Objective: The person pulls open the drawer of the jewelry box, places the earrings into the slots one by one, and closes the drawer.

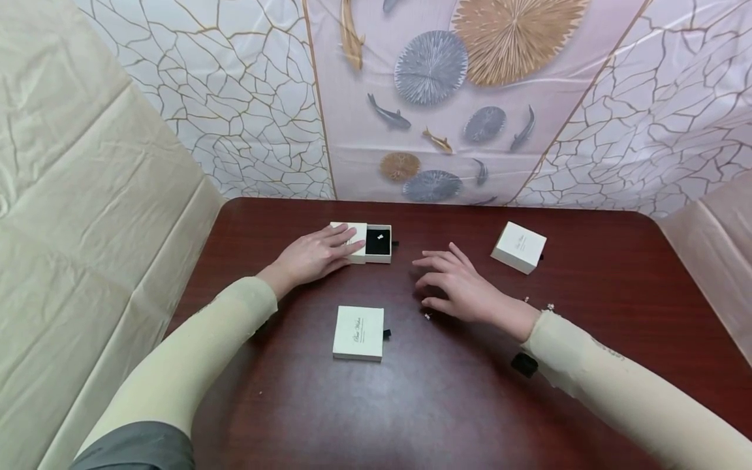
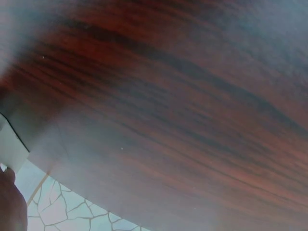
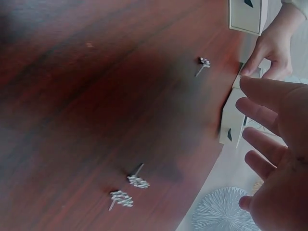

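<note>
Clock laid on the tabletop as the head view has it, 12 at the far edge. Patterned cloth point(image 1: 358, 130) hangs beyond 12. Table point(image 1: 446, 405) red-brown, wood-grained, glossy.

Right hand point(image 1: 451, 287) above centre, toward 12: fingers spread and loosely bent, gaps between them; nothing held, by the right wrist view. Left hand point(image 1: 317, 256) toward 10: fingers laid nearly straight over the sleeve of a white drawer box point(image 1: 378, 260), thumb by its near edge; resting on it, not clenched.

Drawer box sits between 10 and 11, black-lined drawer slid part-way out toward 3. Second box point(image 1: 358, 333), white, closed, lettered top, at 9. Third box point(image 1: 520, 245), white, closed, between 1 and 2, set askew. Dark pull tab on each.

Smallest: silvery studs. Drawer stud point(image 1: 380, 237) on the black lining. Loose stud point(image 1: 427, 316) near centre, just beside the right hand at its 7 o'clock. Paired studs point(image 3: 138, 182) close together toward 2, near the right cuff, pins visible.
</note>
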A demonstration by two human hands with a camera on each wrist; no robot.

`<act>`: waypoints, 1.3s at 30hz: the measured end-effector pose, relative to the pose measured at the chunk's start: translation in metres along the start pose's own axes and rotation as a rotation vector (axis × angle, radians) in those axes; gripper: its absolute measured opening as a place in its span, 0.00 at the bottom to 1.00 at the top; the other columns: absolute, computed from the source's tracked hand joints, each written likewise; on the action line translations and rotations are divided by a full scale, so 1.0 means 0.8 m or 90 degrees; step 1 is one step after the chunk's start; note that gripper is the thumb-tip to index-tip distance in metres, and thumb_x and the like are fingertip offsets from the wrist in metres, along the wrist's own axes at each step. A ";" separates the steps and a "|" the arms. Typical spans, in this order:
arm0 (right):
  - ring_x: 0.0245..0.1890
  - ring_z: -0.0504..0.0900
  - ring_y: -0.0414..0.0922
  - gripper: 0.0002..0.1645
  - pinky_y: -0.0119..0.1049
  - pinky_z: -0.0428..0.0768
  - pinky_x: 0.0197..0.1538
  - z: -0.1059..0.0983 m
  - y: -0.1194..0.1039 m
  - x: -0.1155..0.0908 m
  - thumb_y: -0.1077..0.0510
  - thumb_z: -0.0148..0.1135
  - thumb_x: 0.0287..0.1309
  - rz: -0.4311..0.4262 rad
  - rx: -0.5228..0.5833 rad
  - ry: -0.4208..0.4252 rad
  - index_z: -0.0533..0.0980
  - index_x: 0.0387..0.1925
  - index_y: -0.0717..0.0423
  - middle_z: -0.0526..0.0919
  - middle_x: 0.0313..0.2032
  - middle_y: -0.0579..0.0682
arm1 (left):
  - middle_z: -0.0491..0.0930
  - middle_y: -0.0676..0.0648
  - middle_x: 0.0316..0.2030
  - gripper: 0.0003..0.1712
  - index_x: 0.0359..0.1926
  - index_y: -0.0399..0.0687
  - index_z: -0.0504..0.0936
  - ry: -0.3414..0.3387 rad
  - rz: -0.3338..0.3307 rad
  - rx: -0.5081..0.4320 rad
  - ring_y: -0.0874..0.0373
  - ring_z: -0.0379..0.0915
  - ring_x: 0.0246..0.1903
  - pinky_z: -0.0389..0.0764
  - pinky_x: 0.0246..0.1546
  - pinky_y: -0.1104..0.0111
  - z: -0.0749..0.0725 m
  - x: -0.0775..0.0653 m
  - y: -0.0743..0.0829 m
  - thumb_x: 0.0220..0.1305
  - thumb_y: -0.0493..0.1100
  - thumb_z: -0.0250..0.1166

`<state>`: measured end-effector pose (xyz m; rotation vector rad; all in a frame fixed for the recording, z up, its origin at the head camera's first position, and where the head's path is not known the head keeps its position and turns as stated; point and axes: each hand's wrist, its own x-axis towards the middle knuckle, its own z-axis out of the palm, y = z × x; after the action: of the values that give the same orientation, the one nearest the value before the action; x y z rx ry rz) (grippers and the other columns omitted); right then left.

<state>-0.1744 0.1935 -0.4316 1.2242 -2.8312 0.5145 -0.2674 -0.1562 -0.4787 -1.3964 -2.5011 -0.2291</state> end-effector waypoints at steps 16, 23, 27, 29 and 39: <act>0.74 0.71 0.61 0.12 0.73 0.50 0.78 0.016 -0.002 -0.026 0.57 0.80 0.57 -0.018 -0.036 0.005 0.89 0.43 0.53 0.82 0.65 0.57 | 0.76 0.37 0.71 0.29 0.74 0.52 0.78 -0.008 -0.004 0.001 0.40 0.70 0.74 0.71 0.74 0.48 -0.001 0.001 0.000 0.76 0.46 0.69; 0.73 0.72 0.60 0.10 0.70 0.50 0.80 0.027 -0.003 -0.028 0.55 0.82 0.56 -0.025 -0.047 0.027 0.87 0.36 0.53 0.84 0.62 0.56 | 0.76 0.37 0.72 0.29 0.74 0.52 0.78 -0.009 -0.006 0.002 0.40 0.70 0.74 0.71 0.74 0.48 0.000 0.001 0.001 0.76 0.46 0.69; 0.72 0.74 0.60 0.10 0.70 0.51 0.80 0.031 -0.005 -0.028 0.57 0.82 0.55 -0.042 -0.051 0.039 0.85 0.32 0.52 0.85 0.60 0.56 | 0.75 0.37 0.72 0.29 0.74 0.52 0.78 -0.010 -0.009 0.003 0.40 0.70 0.74 0.71 0.74 0.48 0.000 0.001 0.002 0.76 0.47 0.69; 0.71 0.75 0.60 0.10 0.70 0.52 0.79 0.034 -0.006 -0.027 0.58 0.82 0.55 -0.051 -0.060 0.045 0.84 0.31 0.52 0.85 0.59 0.56 | 0.76 0.37 0.72 0.29 0.74 0.52 0.78 -0.009 -0.009 0.003 0.40 0.70 0.74 0.71 0.74 0.48 0.000 0.000 0.002 0.76 0.47 0.69; 0.70 0.77 0.58 0.09 0.67 0.54 0.80 0.038 -0.006 -0.024 0.63 0.81 0.54 -0.088 -0.110 0.059 0.85 0.30 0.54 0.87 0.57 0.54 | 0.76 0.36 0.71 0.29 0.74 0.51 0.78 -0.005 -0.009 0.006 0.40 0.70 0.73 0.71 0.74 0.48 0.002 0.000 0.001 0.76 0.46 0.69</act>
<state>-0.1545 0.1948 -0.4614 1.3132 -2.6267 0.3060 -0.2670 -0.1556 -0.4804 -1.3789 -2.5148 -0.2144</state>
